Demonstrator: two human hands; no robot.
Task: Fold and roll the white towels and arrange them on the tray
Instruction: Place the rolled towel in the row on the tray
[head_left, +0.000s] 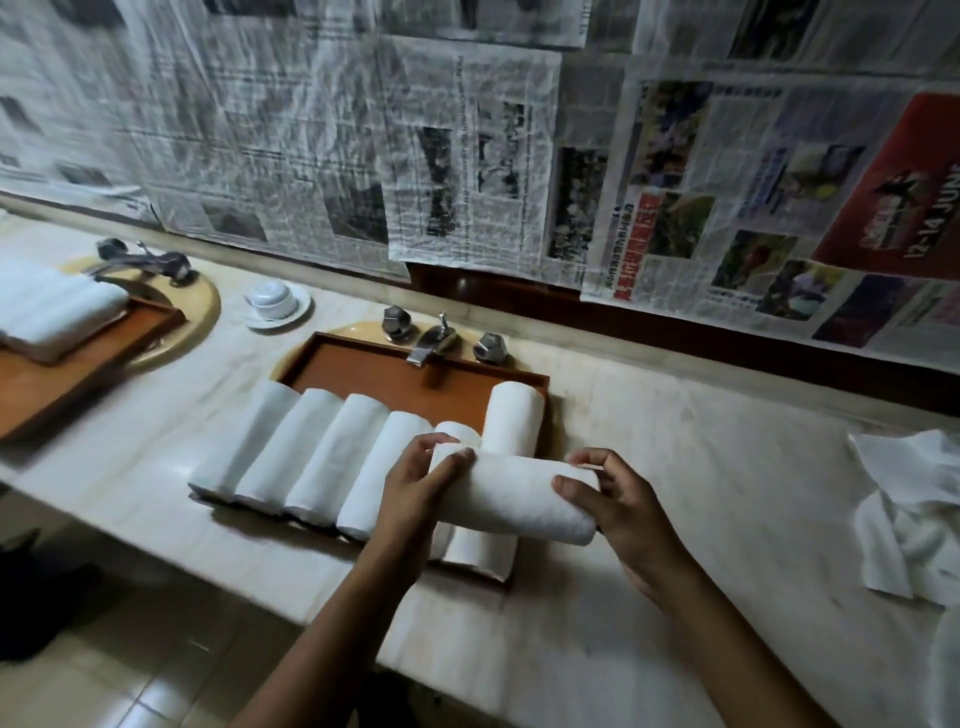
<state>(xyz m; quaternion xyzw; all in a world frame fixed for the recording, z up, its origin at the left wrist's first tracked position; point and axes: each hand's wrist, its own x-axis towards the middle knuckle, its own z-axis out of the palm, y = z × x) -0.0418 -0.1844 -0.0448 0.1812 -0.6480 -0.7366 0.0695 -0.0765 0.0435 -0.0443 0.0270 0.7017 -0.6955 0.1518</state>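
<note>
A brown wooden tray (374, 371) lies over a sink on the marble counter. Several rolled white towels (306, 447) lie side by side across its front half, with one more roll (511, 418) at the right end. I hold another rolled white towel (514, 499) crosswise above the right part of the row. My left hand (415, 483) grips its left end and my right hand (613, 499) grips its right end. Part of the rolls beneath is hidden by the held towel and my hands.
Loose unfolded white towels (904, 514) lie on the counter (701, 467) at the right. A second tray (93, 358) with a folded towel (52, 312) sits over the left sink. A white cup and saucer (275, 304) stand between the sinks. Taps (434, 338) rise behind the tray.
</note>
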